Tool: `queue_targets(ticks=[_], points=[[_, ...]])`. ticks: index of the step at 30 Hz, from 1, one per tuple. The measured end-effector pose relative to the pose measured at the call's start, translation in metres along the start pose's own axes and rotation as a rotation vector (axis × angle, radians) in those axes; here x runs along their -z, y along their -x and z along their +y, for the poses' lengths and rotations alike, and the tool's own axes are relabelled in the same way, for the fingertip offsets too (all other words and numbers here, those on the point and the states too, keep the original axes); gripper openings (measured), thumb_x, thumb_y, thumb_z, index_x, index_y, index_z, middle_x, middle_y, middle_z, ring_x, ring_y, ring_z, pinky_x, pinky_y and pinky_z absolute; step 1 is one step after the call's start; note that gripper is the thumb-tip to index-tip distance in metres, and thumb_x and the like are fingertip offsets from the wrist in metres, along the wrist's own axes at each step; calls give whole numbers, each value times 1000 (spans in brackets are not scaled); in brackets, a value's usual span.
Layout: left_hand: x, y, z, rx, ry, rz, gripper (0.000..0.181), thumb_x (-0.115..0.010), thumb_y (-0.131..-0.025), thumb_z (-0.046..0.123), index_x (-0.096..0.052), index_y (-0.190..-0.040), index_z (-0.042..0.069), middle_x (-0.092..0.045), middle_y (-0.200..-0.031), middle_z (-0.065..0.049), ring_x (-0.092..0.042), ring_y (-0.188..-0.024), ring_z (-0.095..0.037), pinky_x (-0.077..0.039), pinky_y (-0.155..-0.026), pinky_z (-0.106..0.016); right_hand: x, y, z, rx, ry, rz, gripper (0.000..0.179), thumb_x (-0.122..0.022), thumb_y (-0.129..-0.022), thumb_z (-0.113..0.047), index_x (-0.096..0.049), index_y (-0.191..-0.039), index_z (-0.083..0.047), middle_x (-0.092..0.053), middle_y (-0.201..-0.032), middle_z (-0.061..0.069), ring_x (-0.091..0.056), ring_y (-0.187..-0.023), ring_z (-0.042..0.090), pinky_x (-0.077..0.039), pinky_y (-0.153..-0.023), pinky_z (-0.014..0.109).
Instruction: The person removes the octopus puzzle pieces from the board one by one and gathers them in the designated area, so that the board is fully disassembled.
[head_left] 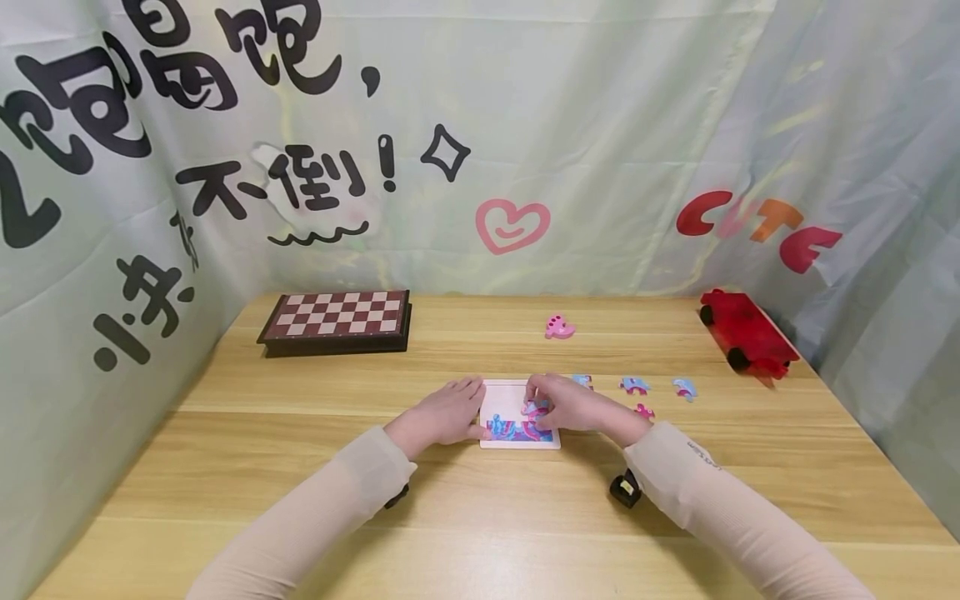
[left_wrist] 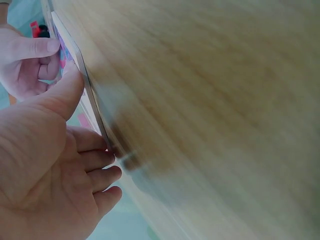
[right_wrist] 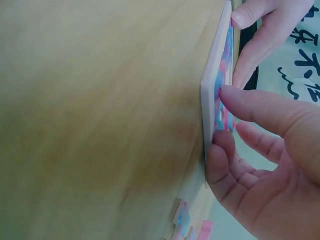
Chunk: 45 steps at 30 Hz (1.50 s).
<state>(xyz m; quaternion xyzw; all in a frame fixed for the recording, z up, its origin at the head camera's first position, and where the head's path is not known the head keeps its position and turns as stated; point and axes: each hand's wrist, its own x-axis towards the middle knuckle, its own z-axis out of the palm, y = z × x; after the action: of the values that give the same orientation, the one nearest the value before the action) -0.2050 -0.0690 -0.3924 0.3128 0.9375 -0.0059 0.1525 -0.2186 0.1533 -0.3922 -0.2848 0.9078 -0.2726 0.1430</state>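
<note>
A shallow white puzzle tray [head_left: 500, 398] lies flat on the table, its near part filled with joined blue, pink and purple jigsaw pieces [head_left: 510, 431]. Along the tray's left edge rests my left hand [head_left: 446, 412], fingers mostly extended, thumb at the near left corner; the left wrist view shows its thumb and fingertips touching the tray's rim [left_wrist: 92, 87]. Over the tray's right part my right hand [head_left: 572, 405] pinches a blue-and-pink jigsaw piece [head_left: 533, 409] just above the joined row. In the right wrist view, the right fingers [right_wrist: 220, 165] partly hide the puzzle.
Several loose jigsaw pieces [head_left: 634, 385] lie right of the tray, some partly behind the right hand. A small pink toy [head_left: 558, 327] is farther back. A checkered board box [head_left: 341, 317] stands back left, a red toy car [head_left: 750, 333] back right. A printed curtain [head_left: 600, 167] hangs behind.
</note>
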Motion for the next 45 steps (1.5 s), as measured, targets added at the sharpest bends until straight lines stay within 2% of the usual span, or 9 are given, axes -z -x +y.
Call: queue_targets(ticks=[4,9,19,27,30,33,36,41,45], points=[[0,0,0,-3,-9,-1,78,-47,-91,50,-25,-143,-4,-17,-150,-16,-15,-137,-27,-15,-110,-37,-2,0,1,-15,9,27,28,-75,-76,-5,-54,-95,-6,-51,-85,3,-46,-76,19,-43,-68,31],[0,-1,0,-1,-8,-2,78,-47,-91,50,-25,-143,-4,-17,-150,-16,-16,-137,-27,-15,-110,-37,-3,0,1,-18,40,32,21,-73,-78,-5,-54,-88,-7,-48,-80,2,-44,-72,17,-41,-64,29],[0,0,-1,-7,15,4,78,-47,-91,49,-25,-143,-4,-17,-150,-16,-15,-137,-27,-14,-110,-37,5,5,1,-6,49,-43,5,-66,-82,-3,-65,-85,-6,-53,-72,-3,-44,-66,12,-41,-61,27],[0,1,-1,-12,21,6,78,-47,-91,49,-25,-142,-5,-16,-150,-17,-15,-137,-28,-14,-110,-38,12,10,5,32,18,-61,10,-60,-85,0,-69,-87,-3,-57,-75,-2,-46,-67,11,-41,-62,26],[0,1,-1,-12,18,6,78,-47,-91,49,-25,-142,-4,-16,-150,-17,-15,-137,-27,-14,-110,-37,13,12,8,41,8,-27,13,-59,-86,0,-69,-94,-2,-61,-82,0,-48,-69,11,-43,-63,26],[0,1,-1,-10,21,6,78,-47,-91,49,-25,-142,-4,-16,-150,-17,-15,-137,-28,-14,-110,-37,15,18,12,43,-33,51,15,-59,-86,1,-65,-100,-1,-63,-84,2,-50,-67,11,-45,-60,26],[0,1,-1,-8,24,7,78,-47,-91,49,-24,-143,-4,-16,-150,-17,-15,-137,-28,-13,-110,-37,21,25,18,33,-120,124,14,-60,-85,1,-60,-99,-1,-62,-81,2,-53,-66,13,-47,-58,27],[1,2,-1,-9,30,7,78,-47,-91,49,-24,-142,-5,-16,-150,-17,-14,-137,-28,-14,-110,-38,35,47,34,-19,-258,172,7,-60,-88,-4,-58,-94,-2,-61,-83,5,-57,-74,19,-49,-61,29],[1,2,0,-11,35,10,78,-48,-91,49,-25,-142,-5,-17,-149,-17,-15,-137,-28,-14,-110,-38,48,71,50,-79,-298,209,13,-60,-89,-10,-60,-97,1,-61,-85,7,-57,-75,22,-50,-63,31]])
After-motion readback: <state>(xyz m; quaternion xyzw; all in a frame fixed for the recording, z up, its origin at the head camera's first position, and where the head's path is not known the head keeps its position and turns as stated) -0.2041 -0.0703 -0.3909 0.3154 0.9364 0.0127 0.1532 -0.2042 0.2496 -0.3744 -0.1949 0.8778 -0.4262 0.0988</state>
